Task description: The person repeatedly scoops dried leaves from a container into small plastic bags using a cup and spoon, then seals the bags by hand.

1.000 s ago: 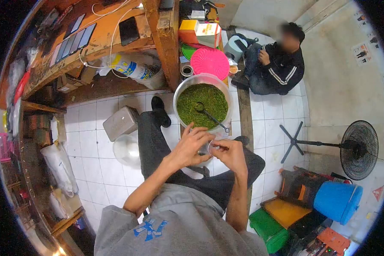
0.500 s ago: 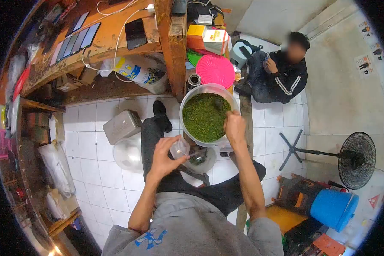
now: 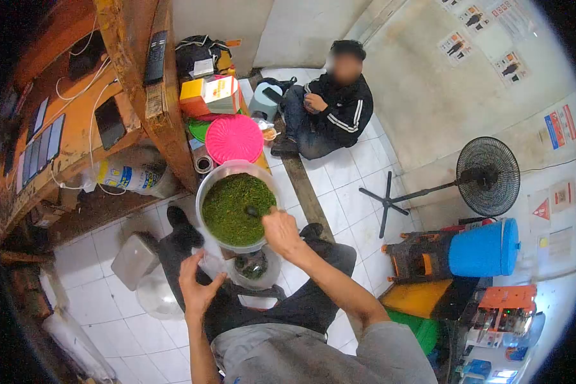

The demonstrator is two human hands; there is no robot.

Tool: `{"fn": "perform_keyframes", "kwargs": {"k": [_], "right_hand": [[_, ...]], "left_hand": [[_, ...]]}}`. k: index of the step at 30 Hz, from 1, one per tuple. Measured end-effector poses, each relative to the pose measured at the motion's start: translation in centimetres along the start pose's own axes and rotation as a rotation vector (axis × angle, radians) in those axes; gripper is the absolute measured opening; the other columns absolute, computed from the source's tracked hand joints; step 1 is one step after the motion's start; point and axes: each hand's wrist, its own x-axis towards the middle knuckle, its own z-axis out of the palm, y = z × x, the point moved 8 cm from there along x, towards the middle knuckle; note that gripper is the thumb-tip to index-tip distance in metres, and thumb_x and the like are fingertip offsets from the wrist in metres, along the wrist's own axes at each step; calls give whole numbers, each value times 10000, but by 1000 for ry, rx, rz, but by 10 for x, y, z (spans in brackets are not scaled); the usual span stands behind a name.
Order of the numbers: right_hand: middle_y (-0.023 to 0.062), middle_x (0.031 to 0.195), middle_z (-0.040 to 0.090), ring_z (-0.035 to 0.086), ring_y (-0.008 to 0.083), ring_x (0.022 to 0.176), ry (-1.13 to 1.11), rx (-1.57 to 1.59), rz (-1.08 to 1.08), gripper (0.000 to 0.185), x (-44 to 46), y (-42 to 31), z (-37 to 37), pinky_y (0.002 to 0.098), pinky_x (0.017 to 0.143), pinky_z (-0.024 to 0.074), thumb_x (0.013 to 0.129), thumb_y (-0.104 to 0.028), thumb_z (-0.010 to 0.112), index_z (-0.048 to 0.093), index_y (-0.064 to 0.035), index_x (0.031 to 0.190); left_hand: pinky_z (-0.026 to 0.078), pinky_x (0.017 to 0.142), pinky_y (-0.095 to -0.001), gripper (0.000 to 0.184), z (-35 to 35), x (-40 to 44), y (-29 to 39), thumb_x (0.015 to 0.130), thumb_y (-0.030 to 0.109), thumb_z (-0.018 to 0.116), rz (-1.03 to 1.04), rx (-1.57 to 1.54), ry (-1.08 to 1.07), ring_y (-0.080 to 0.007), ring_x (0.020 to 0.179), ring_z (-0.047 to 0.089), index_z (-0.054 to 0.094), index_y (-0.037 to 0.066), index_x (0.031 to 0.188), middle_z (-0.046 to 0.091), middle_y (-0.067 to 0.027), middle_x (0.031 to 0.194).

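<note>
The right hand [image 3: 281, 233] grips a stiff-looking spoon [image 3: 252, 210]; the left hand [image 3: 198, 285] holds a bag [image 3: 212, 264], likely light, limp, best rim-held.

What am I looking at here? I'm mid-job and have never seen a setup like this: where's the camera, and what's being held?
There is no machine: these are a person's two bare hands. Every picture comes from one camera worn on that person's head, looking forward and down, so the grey shirt at the bottom is the wearer's.

The right hand holds a dark scoop in a tub of chopped green material. The left hand holds a clear plastic piece, possibly a small bag. Below the tub is a clear container with something dark green inside.

Beyond the tub sits a pink ribbed lid or dish. Another person sits on the floor farther off.
</note>
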Motion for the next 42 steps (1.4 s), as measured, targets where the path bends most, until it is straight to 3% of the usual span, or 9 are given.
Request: {"fn": "perform_keyframes", "kwargs": {"k": [4,6,10,13,16,18,25,33,42], "right_hand": [[279,899,651,710,412,843,170,-157,72,130,23,17,-9,497,625,576,753,-59,623,725,22,766],[269,838,664,711,410,785,-4,-176,45,125,14,6,0,483,608,576,755,-65,630,727,12,740],[262,767,673,715,401,723,-41,-32,-17,121,-12,-27,-17,482,598,574,757,-66,636,728,6,724],[219,810,715,737,318,757,-87,-36,33,141,-13,-38,-26,418,602,590,806,-115,655,766,-32,779],[231,807,712,737,328,726,-70,21,83,147,2,-25,-9,424,609,592,817,-102,639,767,-40,779],[279,758,685,721,415,708,77,49,181,109,7,-13,-21,485,636,589,745,-51,647,720,25,715],[281,761,697,729,404,724,-91,113,107,91,-19,-39,-22,471,650,595,736,-58,678,747,0,725],[288,781,676,697,453,718,219,174,212,72,9,-10,-6,521,664,572,675,-29,661,696,32,692],[293,819,673,706,440,756,113,143,222,83,-7,-2,7,514,677,577,675,-27,702,709,35,731]], "left_hand": [[489,988,-415,658,1,0,2,615,130,894,27,20,2,-324,1111,621,661,35,1223,675,-152,1187],[475,1009,-401,753,3,-3,-2,615,121,897,13,21,-23,-297,1132,615,635,53,1317,682,-138,1189],[488,986,-409,686,6,-6,-5,608,126,902,-18,-14,16,-322,1104,619,657,40,1243,674,-137,1182],[489,985,-408,699,11,-7,-9,602,118,905,-23,-2,-6,-320,1100,619,656,36,1250,674,-142,1169],[492,982,-408,699,11,-8,-6,600,117,907,-14,-6,-41,-319,1097,620,657,30,1247,674,-150,1163],[491,985,-412,697,7,-9,-10,598,118,909,-17,-18,-27,-321,1099,617,658,24,1242,674,-154,1160],[492,984,-419,696,5,-7,-16,608,112,907,-46,4,8,-337,1116,618,652,23,1249,676,-161,1174],[500,970,-416,700,10,-9,-7,619,114,904,-11,11,-27,-338,1097,630,649,23,1264,678,-169,1174],[499,972,-412,705,7,-10,-10,622,131,907,-40,-7,-10,-323,1101,629,648,26,1270,677,-164,1165]]}}
